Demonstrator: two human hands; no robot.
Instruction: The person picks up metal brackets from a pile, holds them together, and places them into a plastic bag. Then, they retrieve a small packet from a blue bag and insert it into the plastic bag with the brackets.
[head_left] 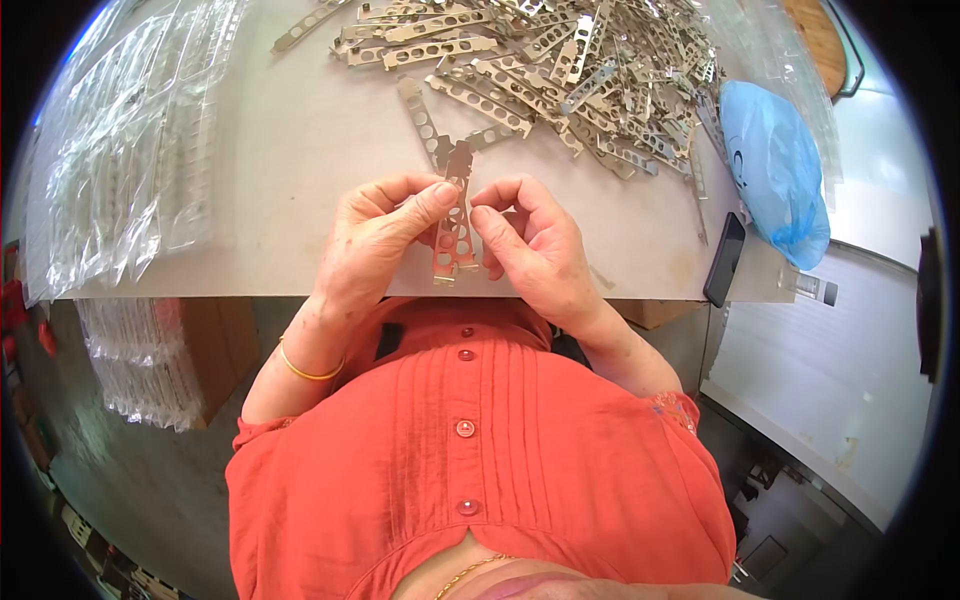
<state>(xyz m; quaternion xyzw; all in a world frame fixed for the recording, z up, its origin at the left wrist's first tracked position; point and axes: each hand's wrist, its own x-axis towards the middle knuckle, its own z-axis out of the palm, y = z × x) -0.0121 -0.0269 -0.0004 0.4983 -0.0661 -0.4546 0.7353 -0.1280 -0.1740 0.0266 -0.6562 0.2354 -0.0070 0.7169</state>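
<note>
My left hand [385, 225] pinches thin metal slot brackets [448, 240] between thumb and fingers. At least two of them overlap, upright, with rows of round holes and small bent tabs at the lower end. My right hand [535, 240] is closed, thumb and forefinger together at the brackets' right edge; whether something is between those fingertips is hidden. Just beyond my hands, a loose bracket [417, 110] and another bracket [492, 136] lie on the table, partly behind the held ones.
A large heap of similar brackets [610, 90] covers the back right of the table [290, 150]. Clear plastic trays in film [125, 160] stand at left. A blue plastic bag [775, 170] and a phone [725, 260] lie at right. More wrapped trays [140, 360] stand below the left edge.
</note>
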